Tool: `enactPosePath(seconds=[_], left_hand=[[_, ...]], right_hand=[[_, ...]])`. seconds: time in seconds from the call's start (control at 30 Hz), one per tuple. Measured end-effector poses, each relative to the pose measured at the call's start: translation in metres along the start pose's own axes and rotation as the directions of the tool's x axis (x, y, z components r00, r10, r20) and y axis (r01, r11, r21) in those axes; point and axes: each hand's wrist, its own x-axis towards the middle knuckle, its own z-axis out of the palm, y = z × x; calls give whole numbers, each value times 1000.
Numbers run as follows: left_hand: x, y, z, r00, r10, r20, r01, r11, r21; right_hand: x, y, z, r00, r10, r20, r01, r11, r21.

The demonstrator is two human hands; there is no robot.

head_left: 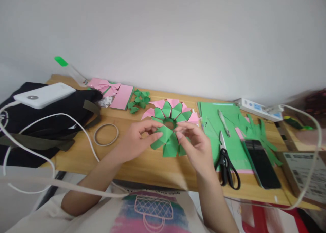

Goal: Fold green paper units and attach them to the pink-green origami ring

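Between my hands is a ring of folded paper (171, 145), green inside, with pink points along its far side and plain green pieces along its near side. My left hand (137, 138) pinches a green piece at the ring's near left, thumb on top. On the near right, my right hand (195, 141) grips the ring's green folds between thumb and fingers. Parts of the ring are hidden behind my fingers. Loose folded green pieces (139, 100) lie beyond my left hand, beside pink paper sheets (122, 96).
Black-handled scissors (225, 165), a craft knife (224, 123) and green sheets (211, 124) lie at right, near a phone (262, 163) and a power strip (258, 108). A tape roll (106, 134) sits at left. White cable (84, 131) trails from a power bank (46, 94) on a black bag (22, 124).
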Motion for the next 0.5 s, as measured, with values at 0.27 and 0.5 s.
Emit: enactPosePath(seconds=[0.27,0.5], left_hand=[[-2,-15,-17,987,-104,-125,110,993,43],[-6,-18,-11,992,-117,-52,117,993,-8]], right_hand=[[-1,4,-12,994,-78,-73,46,931,-363],[-3,2,-5,988,-90,123,135,893,-430]])
